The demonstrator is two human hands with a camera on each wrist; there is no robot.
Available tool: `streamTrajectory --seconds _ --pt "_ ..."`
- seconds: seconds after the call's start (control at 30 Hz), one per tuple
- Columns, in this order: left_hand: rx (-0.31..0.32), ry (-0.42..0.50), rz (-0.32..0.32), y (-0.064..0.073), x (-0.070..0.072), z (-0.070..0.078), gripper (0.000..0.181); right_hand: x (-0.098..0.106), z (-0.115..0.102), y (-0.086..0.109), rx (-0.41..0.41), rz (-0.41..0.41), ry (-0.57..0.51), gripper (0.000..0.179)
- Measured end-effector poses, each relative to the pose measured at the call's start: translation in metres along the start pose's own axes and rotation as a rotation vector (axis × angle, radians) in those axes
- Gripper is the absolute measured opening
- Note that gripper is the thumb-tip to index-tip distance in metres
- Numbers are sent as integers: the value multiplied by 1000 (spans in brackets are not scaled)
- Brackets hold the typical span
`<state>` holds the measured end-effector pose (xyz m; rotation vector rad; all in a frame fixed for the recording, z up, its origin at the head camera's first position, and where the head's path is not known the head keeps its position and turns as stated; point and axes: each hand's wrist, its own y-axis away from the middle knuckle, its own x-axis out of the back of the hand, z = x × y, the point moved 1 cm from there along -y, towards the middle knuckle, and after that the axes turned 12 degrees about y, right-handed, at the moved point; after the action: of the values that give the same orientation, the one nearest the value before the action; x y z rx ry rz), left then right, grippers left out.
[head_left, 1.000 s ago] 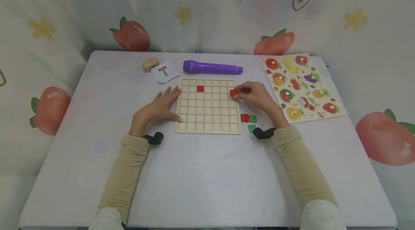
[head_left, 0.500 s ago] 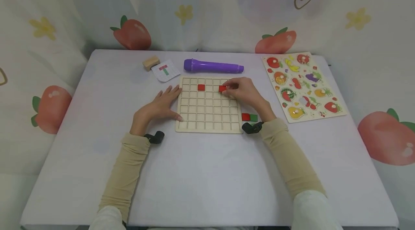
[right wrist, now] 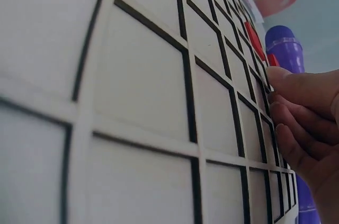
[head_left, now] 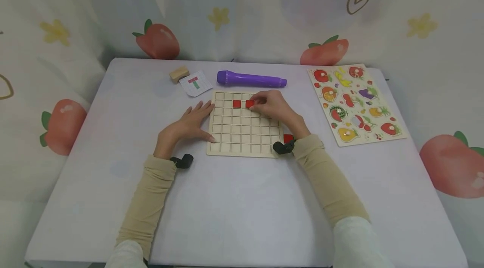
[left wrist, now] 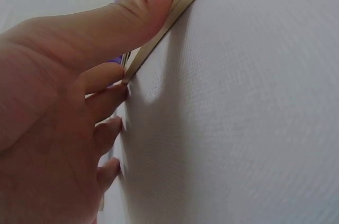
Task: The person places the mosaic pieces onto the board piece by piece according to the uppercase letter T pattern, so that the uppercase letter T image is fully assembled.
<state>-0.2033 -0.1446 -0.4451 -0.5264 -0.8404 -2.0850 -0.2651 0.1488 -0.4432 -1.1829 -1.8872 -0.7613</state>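
Pinched in my right hand (head_left: 276, 106), one red tile (head_left: 249, 104) has come left across the grid board (head_left: 236, 138) in the head view, near but apart from the seated red tile (head_left: 236, 103); I take that as lining up a row, not yet finished. Left wrist: my left hand (left wrist: 63, 81), fingers spread, grips nothing, thumb over the board's edge. Right wrist: only a sliver of red shows past my thumb
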Motion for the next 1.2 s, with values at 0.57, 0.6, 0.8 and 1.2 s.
streamTrajectory --seconds 0.57,0.6,0.8,1.2 --pt "13 3 8 1 1 2 119 -8 -2 -14 54 -11 13 28" --pt "14 2 8 1 1 1 119 -8 -2 -14 49 -13 8 27" --pt "12 4 5 -1 1 1 119 -7 -3 -13 36 -28 3 28" --pt "6 8 3 -3 1 -3 119 -5 -2 -3 21 -40 -46 39"
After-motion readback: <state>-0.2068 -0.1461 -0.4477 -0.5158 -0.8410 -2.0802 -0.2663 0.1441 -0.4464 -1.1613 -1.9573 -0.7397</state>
